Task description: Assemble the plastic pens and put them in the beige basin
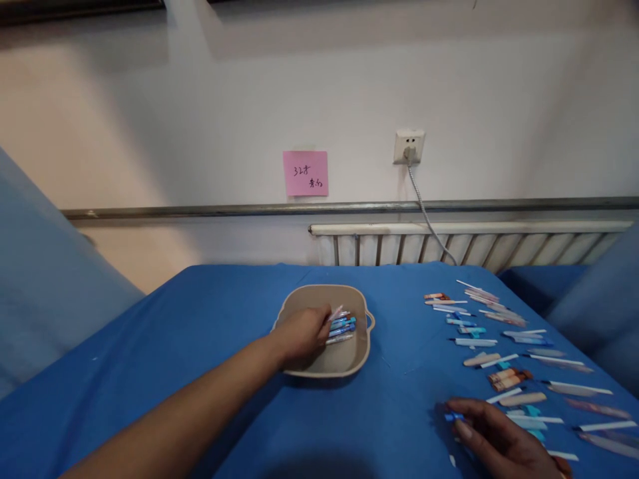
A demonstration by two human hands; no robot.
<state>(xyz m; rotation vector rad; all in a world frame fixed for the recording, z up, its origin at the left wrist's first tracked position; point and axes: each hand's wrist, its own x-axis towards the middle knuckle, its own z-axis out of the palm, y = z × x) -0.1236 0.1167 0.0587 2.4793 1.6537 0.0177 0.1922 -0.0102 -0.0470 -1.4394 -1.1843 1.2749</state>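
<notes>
My left hand (307,332) reaches into a beige plastic basin (344,366) with a looped handle on its right side. Its fingers are closed around a pinkish pen (337,311), whose end sticks out past the thumb. Beside those fingertips, several pens (341,326) with blue, turquoise and clear barrels lie in the basin. At the lower right, my right hand (494,432) pinches a small blue pen end (453,417) between thumb and forefinger, just above the cloth; the rest of that pen is hidden. Part of the right hand is cut off by the frame.
Many loose pens (522,399) and slim sticks lie in rows on the right of the blue cloth (399,319). Behind the table are a white radiator (394,229), a socket (409,146) with a plugged cord, and a pink note (306,173). Blue curtains hang at both sides.
</notes>
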